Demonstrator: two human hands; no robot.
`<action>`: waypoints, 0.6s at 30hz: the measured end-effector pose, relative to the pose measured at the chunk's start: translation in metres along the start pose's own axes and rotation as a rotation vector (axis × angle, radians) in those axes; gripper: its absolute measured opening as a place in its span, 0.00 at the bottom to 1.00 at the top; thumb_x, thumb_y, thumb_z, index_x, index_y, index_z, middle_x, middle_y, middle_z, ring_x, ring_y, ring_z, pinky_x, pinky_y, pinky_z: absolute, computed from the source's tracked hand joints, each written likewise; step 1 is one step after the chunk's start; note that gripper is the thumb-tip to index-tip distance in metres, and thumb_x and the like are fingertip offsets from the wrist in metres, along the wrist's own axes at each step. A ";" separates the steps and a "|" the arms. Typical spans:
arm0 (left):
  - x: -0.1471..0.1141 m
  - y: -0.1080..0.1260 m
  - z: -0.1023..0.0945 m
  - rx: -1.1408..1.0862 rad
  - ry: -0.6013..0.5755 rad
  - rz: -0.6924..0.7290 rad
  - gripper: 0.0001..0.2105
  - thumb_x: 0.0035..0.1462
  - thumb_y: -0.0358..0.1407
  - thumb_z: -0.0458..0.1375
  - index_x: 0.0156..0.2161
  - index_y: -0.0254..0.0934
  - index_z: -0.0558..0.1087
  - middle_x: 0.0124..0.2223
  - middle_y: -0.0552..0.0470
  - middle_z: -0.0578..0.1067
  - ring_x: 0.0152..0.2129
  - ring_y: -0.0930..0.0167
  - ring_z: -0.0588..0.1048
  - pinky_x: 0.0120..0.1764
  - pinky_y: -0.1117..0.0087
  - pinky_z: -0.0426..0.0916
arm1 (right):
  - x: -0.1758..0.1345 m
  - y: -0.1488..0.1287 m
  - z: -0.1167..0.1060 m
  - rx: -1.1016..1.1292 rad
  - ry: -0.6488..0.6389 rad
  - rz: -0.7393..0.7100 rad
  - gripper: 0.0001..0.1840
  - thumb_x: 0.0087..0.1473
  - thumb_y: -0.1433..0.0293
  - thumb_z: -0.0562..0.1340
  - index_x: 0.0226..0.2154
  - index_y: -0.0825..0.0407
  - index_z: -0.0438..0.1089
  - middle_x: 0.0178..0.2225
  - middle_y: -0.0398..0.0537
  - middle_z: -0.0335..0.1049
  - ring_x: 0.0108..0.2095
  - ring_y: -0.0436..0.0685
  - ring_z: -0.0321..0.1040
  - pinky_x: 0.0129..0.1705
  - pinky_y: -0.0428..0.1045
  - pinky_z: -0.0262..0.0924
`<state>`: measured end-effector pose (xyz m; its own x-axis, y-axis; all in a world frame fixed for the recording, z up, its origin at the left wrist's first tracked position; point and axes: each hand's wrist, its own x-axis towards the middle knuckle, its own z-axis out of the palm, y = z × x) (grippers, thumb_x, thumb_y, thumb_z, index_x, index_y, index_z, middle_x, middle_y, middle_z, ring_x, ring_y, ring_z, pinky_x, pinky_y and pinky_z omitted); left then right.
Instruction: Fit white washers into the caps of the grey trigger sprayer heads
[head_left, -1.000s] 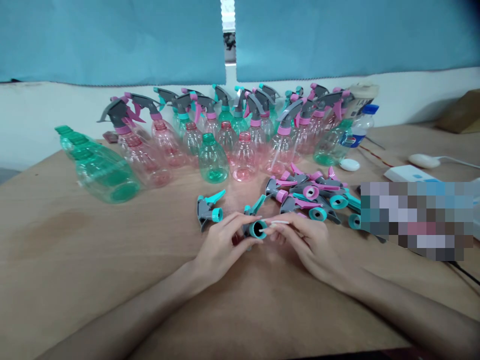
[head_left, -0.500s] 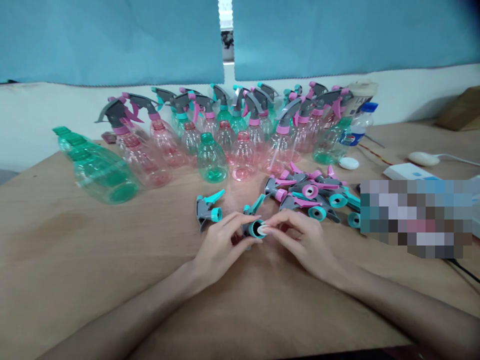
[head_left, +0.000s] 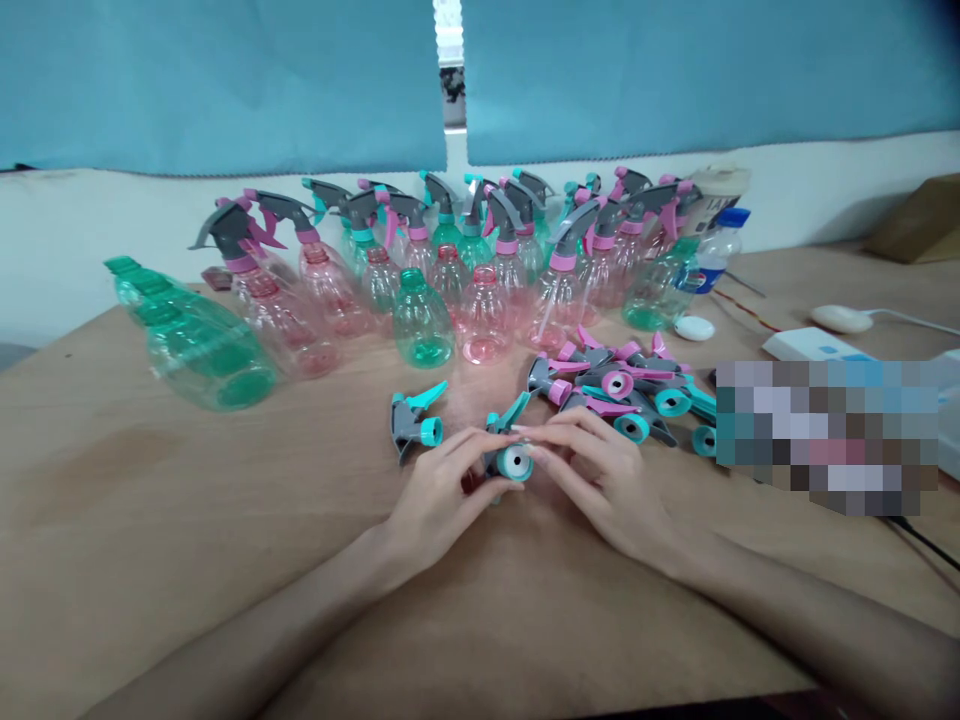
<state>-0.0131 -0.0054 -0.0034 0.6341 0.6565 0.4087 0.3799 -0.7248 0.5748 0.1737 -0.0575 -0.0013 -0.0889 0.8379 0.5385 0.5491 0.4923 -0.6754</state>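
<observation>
My left hand [head_left: 442, 490] grips a grey-and-teal trigger spray head [head_left: 504, 466], its teal collar facing me. Inside that collar lies a white washer [head_left: 511, 468] with a small dark hole. The thumb and forefinger of my right hand [head_left: 611, 480] are at the collar's upper and right rim, closed on the same spray head. A similar teal spray head [head_left: 411, 430] rests on the table just left of my fingers. Right behind my right hand is a pile of loose pink and teal spray heads [head_left: 616, 384].
Pink and green spray bottles, many with trigger heads fitted, stand along the back of the wooden table [head_left: 225, 520]. Open green bottles [head_left: 214, 350] are at the left. A Pepsi bottle [head_left: 709, 268], a white oval object [head_left: 694, 328] and a white box [head_left: 814, 347] with cables lie right.
The white washer, pinched in my right fingers before, now sits flat in the teal collar. My right fingers have spread to the collar's rim; my left hand keeps its hold.
</observation>
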 end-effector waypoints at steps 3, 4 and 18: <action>0.000 -0.001 0.000 -0.007 -0.013 -0.008 0.11 0.58 0.38 0.58 0.46 0.39 0.70 0.32 0.56 0.70 0.23 0.76 0.67 0.28 0.76 0.65 | 0.003 0.001 -0.002 0.018 0.031 0.023 0.06 0.57 0.72 0.59 0.38 0.52 0.69 0.32 0.45 0.67 0.31 0.50 0.65 0.27 0.45 0.62; -0.001 -0.001 0.000 -0.006 -0.017 -0.010 0.12 0.57 0.38 0.59 0.46 0.40 0.70 0.32 0.56 0.70 0.23 0.76 0.67 0.28 0.76 0.65 | 0.003 0.001 -0.002 0.018 0.035 0.021 0.04 0.56 0.73 0.59 0.36 0.52 0.69 0.30 0.45 0.67 0.30 0.50 0.65 0.27 0.45 0.61; -0.002 -0.002 0.001 0.031 -0.005 0.025 0.12 0.60 0.40 0.56 0.47 0.38 0.70 0.33 0.55 0.70 0.23 0.76 0.67 0.28 0.75 0.66 | 0.001 0.004 0.001 -0.078 -0.104 0.047 0.06 0.49 0.76 0.60 0.33 0.53 0.67 0.31 0.43 0.65 0.30 0.50 0.63 0.31 0.45 0.56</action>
<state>-0.0144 -0.0054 -0.0064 0.6473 0.6368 0.4190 0.3842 -0.7473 0.5422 0.1749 -0.0549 -0.0037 -0.1449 0.8814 0.4495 0.6170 0.4356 -0.6553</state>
